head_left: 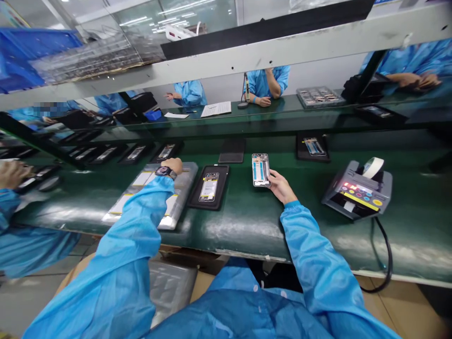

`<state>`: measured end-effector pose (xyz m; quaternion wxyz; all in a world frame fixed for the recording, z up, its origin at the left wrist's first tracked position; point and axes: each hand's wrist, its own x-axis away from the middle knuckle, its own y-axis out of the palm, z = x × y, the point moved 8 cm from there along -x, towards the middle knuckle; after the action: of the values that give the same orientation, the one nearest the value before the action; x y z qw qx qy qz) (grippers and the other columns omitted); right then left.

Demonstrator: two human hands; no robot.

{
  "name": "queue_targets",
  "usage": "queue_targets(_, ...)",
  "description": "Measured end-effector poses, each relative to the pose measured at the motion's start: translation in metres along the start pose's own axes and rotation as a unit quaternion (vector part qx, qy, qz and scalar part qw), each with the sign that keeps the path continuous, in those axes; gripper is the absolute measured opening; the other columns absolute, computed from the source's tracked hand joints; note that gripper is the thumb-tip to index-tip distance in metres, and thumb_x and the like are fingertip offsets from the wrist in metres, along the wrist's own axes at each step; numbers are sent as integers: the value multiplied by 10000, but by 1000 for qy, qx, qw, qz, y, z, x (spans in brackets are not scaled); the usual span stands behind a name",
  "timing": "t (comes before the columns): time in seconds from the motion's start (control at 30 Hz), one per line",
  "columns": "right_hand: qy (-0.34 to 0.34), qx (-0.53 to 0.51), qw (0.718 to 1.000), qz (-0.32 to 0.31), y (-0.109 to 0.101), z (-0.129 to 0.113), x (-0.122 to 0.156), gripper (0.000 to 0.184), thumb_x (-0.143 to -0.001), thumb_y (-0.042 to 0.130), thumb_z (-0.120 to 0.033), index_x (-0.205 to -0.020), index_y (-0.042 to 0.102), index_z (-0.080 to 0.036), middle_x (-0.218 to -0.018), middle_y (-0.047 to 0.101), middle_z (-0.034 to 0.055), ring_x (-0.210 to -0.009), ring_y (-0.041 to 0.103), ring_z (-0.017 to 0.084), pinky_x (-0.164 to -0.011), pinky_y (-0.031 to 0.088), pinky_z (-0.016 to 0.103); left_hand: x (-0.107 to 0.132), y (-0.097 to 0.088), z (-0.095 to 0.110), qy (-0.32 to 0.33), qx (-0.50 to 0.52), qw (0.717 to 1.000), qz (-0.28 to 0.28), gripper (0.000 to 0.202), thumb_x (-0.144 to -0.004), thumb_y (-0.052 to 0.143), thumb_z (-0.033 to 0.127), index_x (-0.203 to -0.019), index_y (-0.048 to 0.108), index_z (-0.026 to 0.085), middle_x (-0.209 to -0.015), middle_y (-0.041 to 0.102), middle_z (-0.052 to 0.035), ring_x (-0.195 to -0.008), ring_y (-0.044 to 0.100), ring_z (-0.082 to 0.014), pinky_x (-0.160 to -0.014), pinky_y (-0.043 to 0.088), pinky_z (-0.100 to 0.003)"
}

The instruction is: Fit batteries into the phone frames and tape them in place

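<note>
My right hand [281, 186] grips the lower right edge of an opened phone body [260, 170]. The phone is tilted up off the bench, its inside with blue strips facing me. My left hand [173, 165], with a watch on the wrist, is at the far side of a clear plastic tray [172, 223] of flat white batteries [170, 205]. Its fingers are curled downward and their tips are hidden, so what they hold cannot be made out. Between my hands, an opened phone with a white battery [209, 187] lies in a black holder [221, 199].
A tape dispenser [358, 190] with a cable stands at the right. Behind lie a black pad [232, 150] and a phone in a holder [314, 146]. Several phones in holders line the back left. A shelf [229, 68] crosses above. A co-worker's hand [14, 175] is at far left.
</note>
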<state>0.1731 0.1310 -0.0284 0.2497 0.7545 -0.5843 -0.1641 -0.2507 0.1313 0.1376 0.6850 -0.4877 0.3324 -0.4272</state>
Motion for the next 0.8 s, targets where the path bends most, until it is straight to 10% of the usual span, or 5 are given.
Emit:
queue_targets(0.1,5,3,1000,-7,8,3,2,518,-686,907,-346,-1140,685,-229,-993,777,46,-866,743,229,-772,604,354,14,-11,-11,-43,34,998,39,291,-805,644,36,-615,458,156,-696,637,-111,-1122,652,-403,-983,481,-554)
queue_targets(0.23,17,7,1000,-21,23,10,6,515,-696,907,-354,-1141,682,-227,-1000,774,40,-844,731,201,-769,586,321,56,29,33,17,207,978,-5,79,-901,590,131,-964,636,118,-828,723,-55,-772,696,-173,-691,582,-272)
queue_targets(0.4,42,13,999,-11,33,20,12,515,-687,907,-358,-1136,688,-230,-992,772,27,-816,714,182,-736,566,294,106,102,127,88,515,841,-139,227,-812,630,117,-1035,670,110,-786,742,-56,-603,669,-164,-444,508,-221)
queue_targets(0.8,60,25,998,-19,44,29,14,535,-673,906,-321,-1143,667,-238,-1022,785,29,-902,735,214,-769,558,301,107,153,150,70,483,861,-140,215,-865,629,87,-1076,664,109,-896,761,-78,-619,687,-157,-481,512,-222)
